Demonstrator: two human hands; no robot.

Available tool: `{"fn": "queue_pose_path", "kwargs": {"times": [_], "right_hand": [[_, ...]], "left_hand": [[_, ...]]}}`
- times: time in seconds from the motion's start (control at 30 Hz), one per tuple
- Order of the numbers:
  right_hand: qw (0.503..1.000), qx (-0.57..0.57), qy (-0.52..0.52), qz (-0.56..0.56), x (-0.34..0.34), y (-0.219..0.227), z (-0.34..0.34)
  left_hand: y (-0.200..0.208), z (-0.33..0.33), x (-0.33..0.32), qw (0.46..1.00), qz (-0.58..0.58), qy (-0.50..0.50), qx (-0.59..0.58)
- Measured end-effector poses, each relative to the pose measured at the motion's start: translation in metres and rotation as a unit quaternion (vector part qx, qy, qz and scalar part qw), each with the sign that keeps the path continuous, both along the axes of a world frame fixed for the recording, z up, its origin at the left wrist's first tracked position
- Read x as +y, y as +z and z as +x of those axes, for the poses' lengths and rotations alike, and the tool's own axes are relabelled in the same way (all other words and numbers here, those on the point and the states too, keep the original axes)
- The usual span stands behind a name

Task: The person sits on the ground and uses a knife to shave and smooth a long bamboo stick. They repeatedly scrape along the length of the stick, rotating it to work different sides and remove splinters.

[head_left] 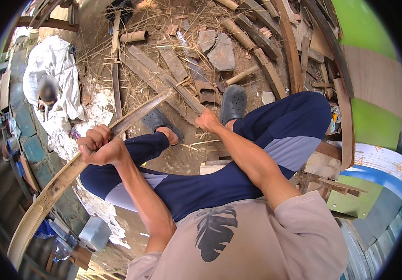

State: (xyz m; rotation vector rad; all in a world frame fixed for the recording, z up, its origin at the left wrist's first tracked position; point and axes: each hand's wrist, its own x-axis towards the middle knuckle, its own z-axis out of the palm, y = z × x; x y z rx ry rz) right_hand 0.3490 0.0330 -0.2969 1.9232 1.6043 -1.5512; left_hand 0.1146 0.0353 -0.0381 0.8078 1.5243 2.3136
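Observation:
My left hand (pixel 100 145) is wrapped around a long split bamboo strip (pixel 54 190). The strip slants from the lower left up across my left knee, and its far end lies between my feet. My right hand (pixel 208 120) is closed in front of my right foot, on the near end of a narrow grey-brown piece (pixel 189 99). Whether that piece is a blade or a wooden slat I cannot tell. The bamboo's far end appears to meet it. Just beyond my right hand, a handsaw (pixel 206 92) with a brown handle lies on the ground.
Planks (pixel 152 77), bamboo offcuts (pixel 238 35) and flat stones (pixel 222 51) litter the dirt ahead. A white cloth (pixel 51 77) lies over a low block wall (pixel 26 119) at left. Timber and green panels (pixel 373 126) stand close on the right. Grey clogs (pixel 233 102) cover my feet.

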Motion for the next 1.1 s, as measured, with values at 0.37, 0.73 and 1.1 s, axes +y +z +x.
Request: {"fn": "queue_pose_path", "kwargs": {"times": [0.37, 0.73, 1.1], "right_hand": [[0.997, 0.079, 0.000, 0.019, -0.005, 0.016, -0.007], [0.997, 0.060, 0.021, -0.033, 0.007, 0.013, -0.003], [0.992, -0.107, 0.069, -0.005, 0.035, 0.041, 0.002]], "left_hand": [[-0.001, -0.006, -0.003, 1.000, 0.014, -0.025, -0.007], [-0.003, -0.011, -0.007, 0.999, 0.017, -0.041, -0.020], [0.021, -0.039, -0.037, 0.994, 0.055, 0.069, -0.068]]}}
